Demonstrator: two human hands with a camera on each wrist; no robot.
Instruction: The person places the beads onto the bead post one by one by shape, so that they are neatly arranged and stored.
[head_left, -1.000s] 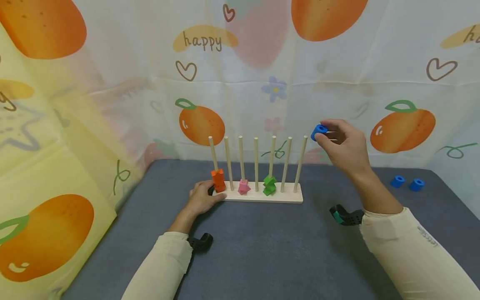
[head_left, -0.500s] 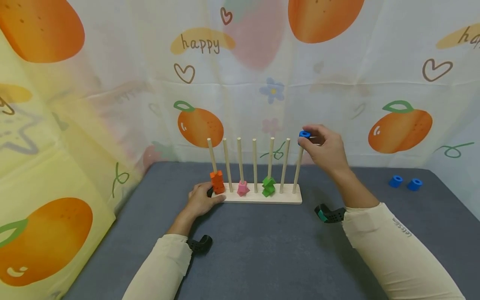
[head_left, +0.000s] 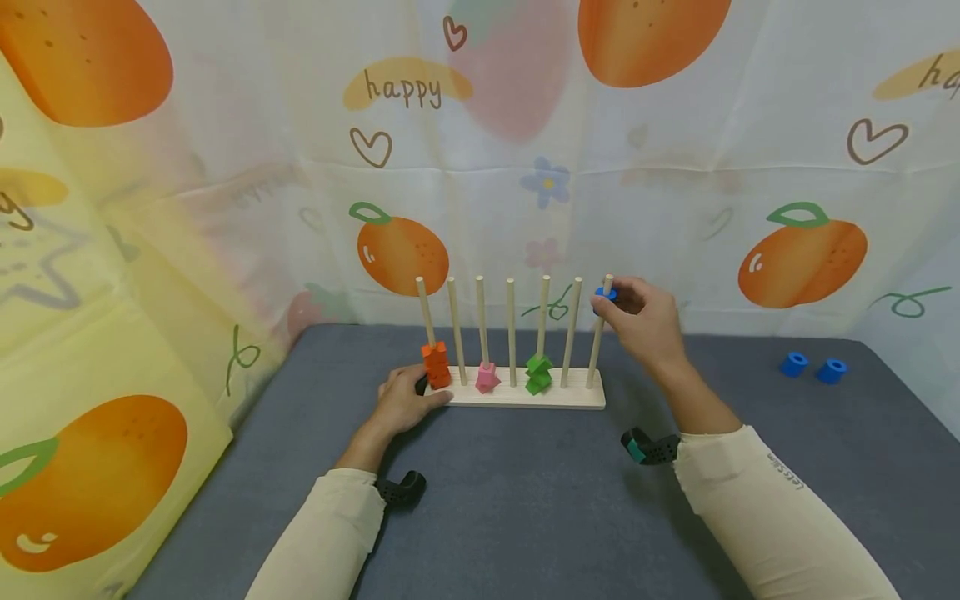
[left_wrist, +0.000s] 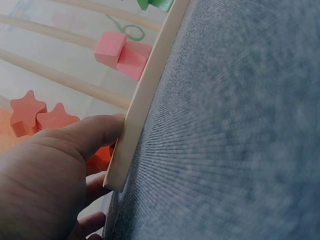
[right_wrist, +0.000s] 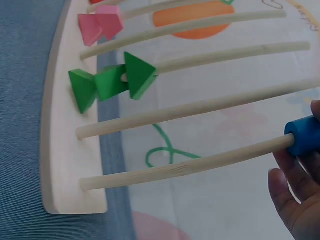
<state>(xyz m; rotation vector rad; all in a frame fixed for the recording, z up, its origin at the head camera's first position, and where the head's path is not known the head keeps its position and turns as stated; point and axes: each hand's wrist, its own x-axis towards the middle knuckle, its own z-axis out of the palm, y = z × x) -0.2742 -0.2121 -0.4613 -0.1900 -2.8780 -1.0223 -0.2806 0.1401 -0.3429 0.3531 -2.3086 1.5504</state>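
A wooden peg board (head_left: 525,401) with several upright pegs stands on the table. My left hand (head_left: 401,398) grips its left end, the thumb on the front edge in the left wrist view. My right hand (head_left: 651,327) pinches a blue cylinder bead (right_wrist: 303,136), which is threaded on the rightmost peg (right_wrist: 190,167) near its top. Orange star beads (head_left: 436,365) sit on the leftmost peg, partly behind my left hand in the left wrist view. Two pink beads (left_wrist: 122,52) are on the third peg. Three green triangular beads (right_wrist: 112,81) are stacked on the fifth peg.
Two more blue beads, one at the left (head_left: 793,364) and one at the right (head_left: 832,371), lie on the dark grey table (head_left: 517,517) at the far right. A fruit-printed cloth (head_left: 645,167) hangs behind the table, and a yellow one (head_left: 90,350) at the left.
My right hand has moved left with the blue bead, over the rightmost peg, then down so the peg's tip now pokes through it. My left hand has stayed on the board.
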